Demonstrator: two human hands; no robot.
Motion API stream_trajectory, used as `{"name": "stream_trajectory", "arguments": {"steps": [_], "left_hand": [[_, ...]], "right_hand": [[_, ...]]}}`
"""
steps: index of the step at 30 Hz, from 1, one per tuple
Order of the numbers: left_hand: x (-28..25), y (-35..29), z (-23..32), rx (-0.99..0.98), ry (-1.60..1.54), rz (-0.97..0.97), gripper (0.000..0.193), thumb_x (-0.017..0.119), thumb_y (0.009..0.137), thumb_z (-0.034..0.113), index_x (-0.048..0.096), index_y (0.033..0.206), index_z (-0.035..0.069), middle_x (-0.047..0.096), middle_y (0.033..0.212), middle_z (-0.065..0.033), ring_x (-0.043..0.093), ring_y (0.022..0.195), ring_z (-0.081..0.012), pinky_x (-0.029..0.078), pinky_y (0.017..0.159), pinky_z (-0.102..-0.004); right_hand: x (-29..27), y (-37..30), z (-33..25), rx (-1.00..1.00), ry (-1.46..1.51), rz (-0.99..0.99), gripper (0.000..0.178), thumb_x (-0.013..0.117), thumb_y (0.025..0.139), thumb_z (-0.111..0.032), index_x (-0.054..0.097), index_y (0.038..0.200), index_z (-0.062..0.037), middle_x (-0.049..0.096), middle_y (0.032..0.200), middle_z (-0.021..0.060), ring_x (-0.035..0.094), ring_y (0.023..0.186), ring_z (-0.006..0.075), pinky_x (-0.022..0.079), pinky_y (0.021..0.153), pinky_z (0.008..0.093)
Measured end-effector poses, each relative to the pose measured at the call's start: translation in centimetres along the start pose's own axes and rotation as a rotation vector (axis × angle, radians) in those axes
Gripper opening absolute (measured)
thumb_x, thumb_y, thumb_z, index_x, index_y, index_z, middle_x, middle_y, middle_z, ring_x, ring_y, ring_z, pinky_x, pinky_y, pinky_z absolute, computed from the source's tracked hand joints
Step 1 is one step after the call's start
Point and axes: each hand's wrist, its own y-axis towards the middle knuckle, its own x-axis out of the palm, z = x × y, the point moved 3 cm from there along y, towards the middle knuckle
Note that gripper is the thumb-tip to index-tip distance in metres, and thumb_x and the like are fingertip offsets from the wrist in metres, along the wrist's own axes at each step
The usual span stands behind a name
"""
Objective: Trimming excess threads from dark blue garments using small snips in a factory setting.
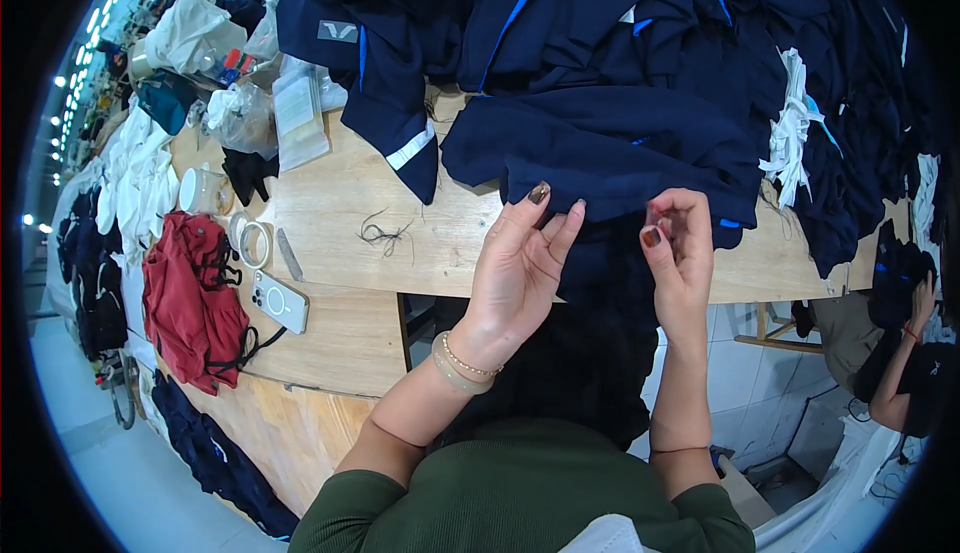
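Observation:
Palm turned up, my left hand (pixel 525 258) hovers over the near edge of the table, thumb and fingers apart and nothing visible in it. My right hand (pixel 685 253) is beside it, with thumb and fingers curled into a pinch. Something small and reddish shows at those fingertips, too small to name. Just beyond both hands lies a folded navy garment (pixel 610 143). Dark cloth hangs below it over the table edge toward my lap. I cannot tell whether either hand touches the fabric.
Navy garments with blue trim (pixel 590 13) pile up at the back. White fabric strips (pixel 790 133) lie right. Loose threads (pixel 385 235), a phone (pixel 280 301), a tape roll (pixel 256 245), a red bag (pixel 190 298) and plastic bags (pixel 240 118) lie left. Another person's hand (pixel 922 303) is far right.

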Motion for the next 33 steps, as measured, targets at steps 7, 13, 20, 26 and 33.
{"name": "stream_trajectory", "arguments": {"steps": [7,13,20,26,33], "left_hand": [[0.5,-0.5,0.4,0.113,0.067,-0.093,0.008,0.053,0.092,0.008,0.057,0.100,0.005,0.066,0.095,-0.0036,0.065,0.092,-0.0167,0.048,0.096,-0.0334],[1.0,-0.7,-0.1,0.192,0.103,-0.225,0.014,0.052,0.093,0.008,0.058,0.104,0.003,0.066,0.099,-0.0069,0.064,0.094,-0.0165,0.049,0.097,-0.0352],[1.2,-1.1,-0.3,0.207,0.109,-0.246,0.016,0.052,0.093,0.007,0.059,0.107,0.002,0.065,0.103,-0.0091,0.064,0.097,-0.0174,0.049,0.096,-0.0353],[1.2,-1.1,-0.5,0.197,0.109,-0.236,0.017,0.052,0.093,0.007,0.058,0.107,0.001,0.065,0.103,-0.0096,0.064,0.097,-0.0178,0.050,0.095,-0.0351],[1.5,-1.5,-0.4,0.179,0.126,-0.198,0.018,0.050,0.094,0.009,0.056,0.109,0.001,0.065,0.102,-0.0097,0.063,0.097,-0.0169,0.049,0.096,-0.0358]], "right_hand": [[0.1,0.4,-1.7,-0.233,-0.262,0.059,0.030,0.076,0.073,-0.007,0.056,0.094,0.0000,0.056,0.088,0.0054,0.054,0.074,0.0096,0.042,0.065,0.0198],[0.1,0.3,-2.0,-0.344,-0.334,0.109,0.026,0.076,0.069,0.001,0.056,0.086,0.0017,0.056,0.086,0.0073,0.053,0.074,0.0121,0.043,0.065,0.0212],[0.6,0.5,-2.8,-0.476,-0.440,0.067,0.026,0.075,0.068,0.001,0.056,0.086,0.0022,0.056,0.085,0.0090,0.052,0.073,0.0140,0.042,0.065,0.0217],[1.1,0.8,-3.2,-0.547,-0.433,0.109,0.028,0.080,0.063,-0.006,0.059,0.081,0.0001,0.058,0.079,0.0098,0.050,0.067,0.0202,0.039,0.056,0.0275],[1.2,1.0,-3.1,-0.593,-0.459,0.143,0.028,0.080,0.062,-0.008,0.059,0.080,-0.0003,0.058,0.079,0.0098,0.049,0.066,0.0206,0.039,0.055,0.0277]]}}
